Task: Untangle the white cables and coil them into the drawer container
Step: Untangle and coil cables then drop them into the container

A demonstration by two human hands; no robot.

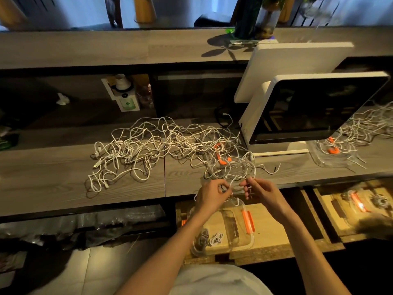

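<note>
Two hands on one strand: your left hand (pixel 213 191) and right hand (pixel 260 189) each pinch a white cable between curled fingers (pixel 246 184) at the bench (pixel 53 188) edge. Most cables (pixel 161 145) lie knotted behind. Follow that strand to a plug, pull slack gently, then coil it into the container (pixel 247 244) in the open drawer (pixel 274 222) below.

Matt grey wood-grain countertop (pixel 53 167). Smooth white plastic-sheathed cables (pixel 148 145). Clear glossy plastic container (pixel 240 241) with an orange plastic clip (pixel 247 222). Pale raw-wood drawer (pixel 272 226). Glossy black screen (pixel 308 109) in smooth white casing.
</note>
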